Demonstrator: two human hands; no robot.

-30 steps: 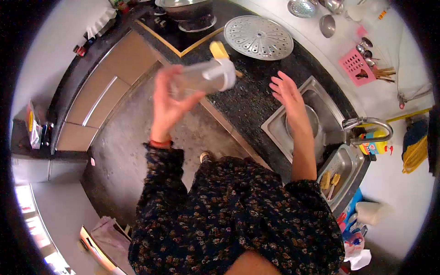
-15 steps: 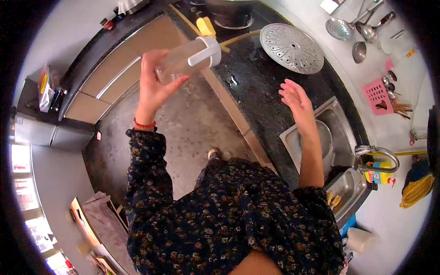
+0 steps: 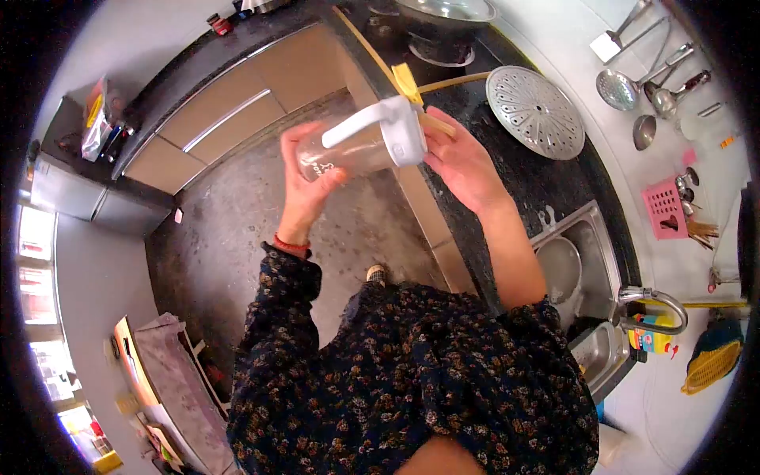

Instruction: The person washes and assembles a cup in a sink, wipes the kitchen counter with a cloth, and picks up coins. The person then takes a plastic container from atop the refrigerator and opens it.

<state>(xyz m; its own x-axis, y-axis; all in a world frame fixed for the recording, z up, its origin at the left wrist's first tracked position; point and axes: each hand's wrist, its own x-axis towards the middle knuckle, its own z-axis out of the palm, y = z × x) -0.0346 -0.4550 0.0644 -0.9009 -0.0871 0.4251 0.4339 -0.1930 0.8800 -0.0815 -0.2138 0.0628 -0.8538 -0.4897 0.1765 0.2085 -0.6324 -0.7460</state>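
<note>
My left hand (image 3: 307, 162) is closed around the base end of a clear jug (image 3: 356, 158), which lies sideways in the air over the floor. White lettering shows on its side. Its white rim and handle (image 3: 368, 123) point to the right. My right hand (image 3: 467, 162) is at the rim end, fingers stretched out and touching or nearly touching the white part; some fingertips are hidden. A yellow piece (image 3: 406, 83) shows just above the rim, and I cannot tell if it is attached to the jug.
A perforated metal disc (image 3: 537, 111) lies on the black counter (image 3: 467, 119). Behind it stands a lidded pan (image 3: 447, 12). The steel sink (image 3: 598, 237) and its faucet (image 3: 657, 301) are at right. Utensils and a pink holder (image 3: 665, 207) hang on the wall.
My right hand has moved up and left from above the counter to the jug's rim. In my left hand, the jug has turned so its handle faces up. The view has shifted.
</note>
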